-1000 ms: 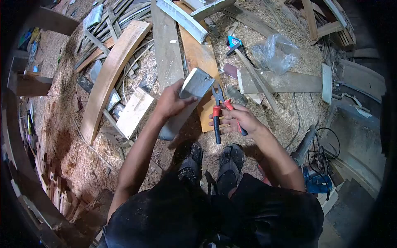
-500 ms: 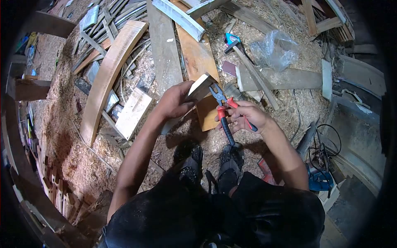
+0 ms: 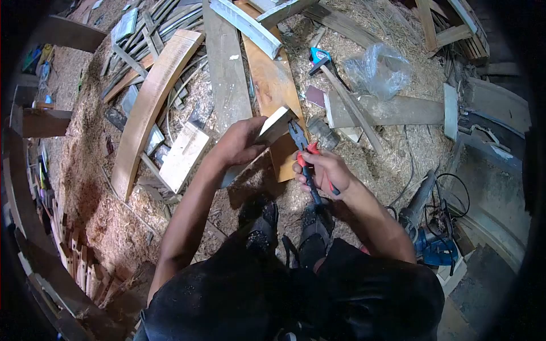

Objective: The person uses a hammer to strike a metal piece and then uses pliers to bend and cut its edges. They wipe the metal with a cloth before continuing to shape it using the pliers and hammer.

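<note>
My left hand [image 3: 242, 141] grips a short piece of wood [image 3: 274, 126], tilted up with its pale edge toward the top. In my right hand [image 3: 327, 172] is a pair of pliers [image 3: 298, 136] with red and black handles. The pliers' jaws point up and left and meet the right end of the wood. Whether they pinch anything there is too small to tell. Below the held wood, an orange-brown board [image 3: 282, 161] lies on the floor.
A hammer [image 3: 352, 108] lies right of the boards, beside a blue tape measure [image 3: 320, 55] and a clear plastic bag [image 3: 382, 71]. A curved plank [image 3: 152, 108] and a pale block [image 3: 185, 154] lie left. A blue power tool [image 3: 438, 250] with a cable sits lower right. Wood shavings cover the floor.
My right hand has closed more tightly around the pliers, bringing the spread handles together. It has shifted slightly left and down. My left hand still holds the wood in nearly the same place.
</note>
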Demonstrator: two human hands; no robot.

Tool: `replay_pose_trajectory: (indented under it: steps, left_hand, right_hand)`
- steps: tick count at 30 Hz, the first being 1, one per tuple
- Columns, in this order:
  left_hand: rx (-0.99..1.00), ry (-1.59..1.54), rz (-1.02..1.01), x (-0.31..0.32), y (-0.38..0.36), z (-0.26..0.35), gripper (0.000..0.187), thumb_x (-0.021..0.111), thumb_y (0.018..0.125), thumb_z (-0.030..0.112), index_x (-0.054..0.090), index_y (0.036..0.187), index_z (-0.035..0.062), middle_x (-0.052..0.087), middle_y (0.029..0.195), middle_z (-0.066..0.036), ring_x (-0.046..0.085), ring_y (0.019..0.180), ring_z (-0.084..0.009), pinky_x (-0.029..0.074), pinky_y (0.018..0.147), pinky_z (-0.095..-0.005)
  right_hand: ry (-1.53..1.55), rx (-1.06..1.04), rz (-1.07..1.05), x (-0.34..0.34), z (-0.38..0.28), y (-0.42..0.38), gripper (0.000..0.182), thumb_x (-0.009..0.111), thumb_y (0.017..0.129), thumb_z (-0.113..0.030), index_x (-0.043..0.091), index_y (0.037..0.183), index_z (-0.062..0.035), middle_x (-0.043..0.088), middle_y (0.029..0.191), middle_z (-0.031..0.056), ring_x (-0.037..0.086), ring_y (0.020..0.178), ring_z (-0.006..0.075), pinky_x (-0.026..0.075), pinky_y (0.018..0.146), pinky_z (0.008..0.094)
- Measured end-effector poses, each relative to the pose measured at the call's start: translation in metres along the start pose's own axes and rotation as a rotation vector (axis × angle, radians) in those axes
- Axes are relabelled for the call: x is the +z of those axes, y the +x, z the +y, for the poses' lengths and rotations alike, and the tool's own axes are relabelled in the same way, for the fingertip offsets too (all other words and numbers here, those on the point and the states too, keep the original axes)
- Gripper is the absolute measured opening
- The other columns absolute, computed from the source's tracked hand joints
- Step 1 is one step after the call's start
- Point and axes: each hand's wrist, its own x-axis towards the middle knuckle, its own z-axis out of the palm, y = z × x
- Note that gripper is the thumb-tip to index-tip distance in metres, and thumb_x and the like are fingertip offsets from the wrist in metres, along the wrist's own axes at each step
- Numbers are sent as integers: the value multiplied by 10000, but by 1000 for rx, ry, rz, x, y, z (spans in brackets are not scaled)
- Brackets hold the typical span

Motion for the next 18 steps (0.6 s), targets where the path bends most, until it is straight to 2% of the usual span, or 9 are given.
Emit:
replay_pose_trajectory:
  steps: [3, 6, 9, 12, 15, 18]
  left_hand:
    - [36, 25, 38, 3, 1, -7, 595, 657, 754, -72, 526, 1331, -8, 670, 1173, -137, 597, 1125, -181, 457, 999, -333]
    - [58, 83, 115, 6, -2, 4, 445, 677, 715, 51, 574, 1147, 25, 635, 1039, -231, 633, 990, -390, 492, 841, -413]
    - [14, -27, 249, 20, 0, 0, 442, 651, 737, 61, 551, 1166, 33, 635, 1065, -203, 630, 1003, -334, 483, 869, -395]
    - [-37, -216, 131, 24, 1, -3, 510, 620, 758, 45, 522, 1258, 43, 632, 1134, -173, 605, 1055, -264, 469, 918, -369]
    - [-12, -234, 134, 23, -3, 10, 610, 594, 762, 15, 469, 1357, 54, 621, 1213, -161, 585, 1097, -231, 457, 951, -355]
    - [-175, -316, 40, 16, -7, 28, 668, 572, 774, 5, 424, 1424, 55, 593, 1281, -152, 554, 1165, -220, 433, 997, -340]
  right_hand:
    - [-26, -4, -3, -1, 7, 2, 157, 551, 1001, -187, 531, 1062, -43, 547, 876, 68, 552, 689, 165, 448, 571, 329]
    - [-36, -10, 46, 9, 13, -1, 148, 586, 989, -181, 521, 1055, -66, 539, 851, 52, 539, 673, 144, 444, 567, 321]
    - [-44, -23, 91, 14, 14, 3, 155, 621, 976, -186, 525, 1029, -76, 528, 809, 39, 527, 643, 133, 435, 542, 310]
    - [-49, -60, 101, 14, 23, 6, 145, 625, 971, -170, 524, 1004, -71, 519, 793, 32, 523, 630, 127, 435, 530, 306]
    - [-69, -117, 86, 15, 28, 12, 120, 622, 963, -131, 522, 987, -69, 512, 788, 26, 522, 625, 122, 437, 529, 302]
    - [-125, -166, 110, 20, 32, 10, 104, 615, 949, -74, 518, 986, -70, 500, 782, 16, 521, 625, 116, 432, 525, 292]
